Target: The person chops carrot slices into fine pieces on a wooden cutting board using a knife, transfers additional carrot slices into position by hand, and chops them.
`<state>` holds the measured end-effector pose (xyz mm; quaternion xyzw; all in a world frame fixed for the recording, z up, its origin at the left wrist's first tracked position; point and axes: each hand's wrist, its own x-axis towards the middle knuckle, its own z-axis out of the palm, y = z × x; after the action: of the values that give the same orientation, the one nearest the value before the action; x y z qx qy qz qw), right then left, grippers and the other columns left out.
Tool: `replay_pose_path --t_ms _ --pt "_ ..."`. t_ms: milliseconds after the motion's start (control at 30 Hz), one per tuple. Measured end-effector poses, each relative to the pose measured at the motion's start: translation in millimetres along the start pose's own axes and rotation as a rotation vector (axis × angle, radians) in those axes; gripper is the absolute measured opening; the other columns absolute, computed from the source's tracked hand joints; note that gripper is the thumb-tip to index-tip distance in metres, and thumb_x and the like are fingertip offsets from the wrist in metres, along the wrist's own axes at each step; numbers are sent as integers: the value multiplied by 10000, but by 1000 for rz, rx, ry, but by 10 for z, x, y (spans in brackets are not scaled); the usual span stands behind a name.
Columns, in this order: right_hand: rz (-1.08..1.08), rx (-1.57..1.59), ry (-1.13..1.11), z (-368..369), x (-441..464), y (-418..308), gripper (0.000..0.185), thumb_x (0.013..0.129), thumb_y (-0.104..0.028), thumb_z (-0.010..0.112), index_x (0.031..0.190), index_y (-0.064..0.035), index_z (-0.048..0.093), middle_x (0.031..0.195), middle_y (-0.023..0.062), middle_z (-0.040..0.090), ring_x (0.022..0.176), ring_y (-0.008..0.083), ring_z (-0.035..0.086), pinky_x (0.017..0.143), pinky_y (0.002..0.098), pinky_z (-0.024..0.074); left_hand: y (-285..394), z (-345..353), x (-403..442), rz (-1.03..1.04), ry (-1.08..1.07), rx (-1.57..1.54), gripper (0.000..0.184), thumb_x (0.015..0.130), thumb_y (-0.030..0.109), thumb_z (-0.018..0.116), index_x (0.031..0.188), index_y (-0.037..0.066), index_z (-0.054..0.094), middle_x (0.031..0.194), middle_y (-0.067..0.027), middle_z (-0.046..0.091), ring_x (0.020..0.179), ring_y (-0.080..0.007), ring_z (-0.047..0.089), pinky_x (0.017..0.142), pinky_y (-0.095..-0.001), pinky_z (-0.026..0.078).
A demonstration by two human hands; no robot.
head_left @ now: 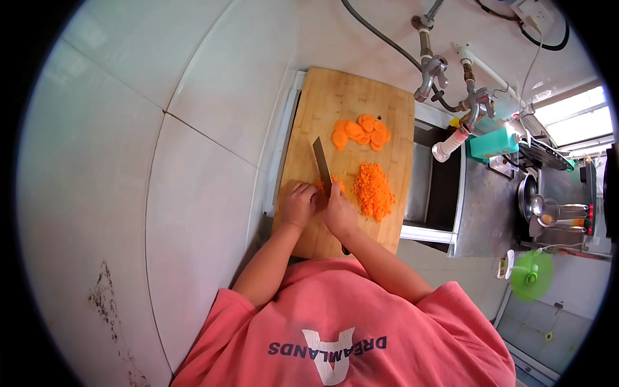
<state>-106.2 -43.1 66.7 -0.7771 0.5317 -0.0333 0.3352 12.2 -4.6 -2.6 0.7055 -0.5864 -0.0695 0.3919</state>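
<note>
A kitchen knife (322, 160) with a broad metal blade is gripped in my right hand (339, 211), its blade pointing to the far side of the wooden cutting board (322, 97). My left hand (300, 202) rests on the board just left of the blade, fingers curled in against some cut carrot (338, 183), which the knife and both hands partly cover. To the right of my right hand lies a heap of finely chopped carrot (373, 192). Overlapping round carrot slices (362, 131) sit farther back on the board.
White wall tiles (200, 187) rise close on the left. A metal sink (420, 174) lies right of the board, with two taps (432, 77) above. Beyond stand a teal container (493, 144), a pan (527, 195) and several ladles (548, 213). A dark object (346, 250) shows under my right forearm.
</note>
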Motion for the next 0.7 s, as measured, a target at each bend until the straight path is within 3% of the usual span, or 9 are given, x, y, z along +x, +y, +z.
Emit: replay_pose_path --t_ms 300,367,567,700 --pt "-60 25 109 24 -23 61 382 757 0 514 1089 12 326 821 289 595 727 450 592 621 514 474 26 -26 15 -6 15 -26 78 683 5 649 734 61 637 772 -77 642 773 -277 598 678 -374 499" --pt "22 11 40 -5 -29 52 332 780 2 499 1066 10 332 838 289 594 726 452 588 627 522 465 42 -30 3 -7 25 -37 88 683 2 655 748 60 641 778 -80 643 779 -279 598 684 -375 498" --pt "-55 -15 43 -38 -76 34 267 799 -3 481 1030 -2 349 876 287 590 753 450 590 649 520 463 91 -48 -15 -92 32 -30 155 670 -7 676 811 50 647 835 -100 636 813 -299 590 709 -375 489" --pt "-29 -43 -32 -75 -75 -22 317 803 -44 514 1064 -28 335 961 278 579 795 453 600 661 511 483 74 -56 -12 -78 23 -37 152 666 -20 669 799 51 653 821 -93 642 803 -289 592 701 -370 489"
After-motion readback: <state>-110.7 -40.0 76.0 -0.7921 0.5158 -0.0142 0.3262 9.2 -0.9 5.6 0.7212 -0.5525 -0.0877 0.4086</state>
